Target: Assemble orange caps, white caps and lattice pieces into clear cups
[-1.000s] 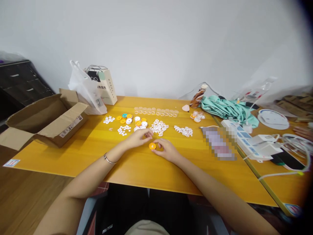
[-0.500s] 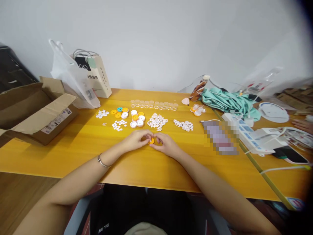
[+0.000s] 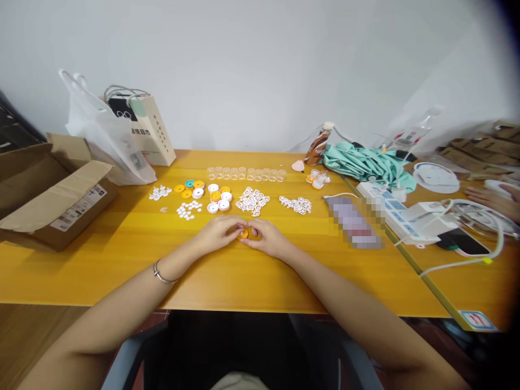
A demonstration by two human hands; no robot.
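Above the table's front half, my left hand (image 3: 221,235) and my right hand (image 3: 268,239) meet around a small round orange piece (image 3: 243,234). Fingers of both hands are closed in on its edges, and they partly cover it. Just beyond lie white openwork pieces (image 3: 252,201), with a second pile of similar white pieces (image 3: 296,205) to their right. White and orange round cases (image 3: 213,207) sit beyond my left hand, near orange discs (image 3: 186,194) and a teal one (image 3: 189,184). Small white discs (image 3: 188,210) are scattered left of them. Clear cups (image 3: 231,173) stand in a row farther back.
At left stand an open cardboard box (image 3: 81,208), a white plastic bag (image 3: 108,135) and a paper bag (image 3: 158,132). A bottle (image 3: 319,145), teal cloth (image 3: 365,162), power strip (image 3: 400,216) and phone (image 3: 473,244) are on the right. Another person's hand (image 3: 493,200) shows at far right.
The view has shifted, so most things on the table appear farther left. Both hands stay together around the orange piece, with little visible change in their grip.
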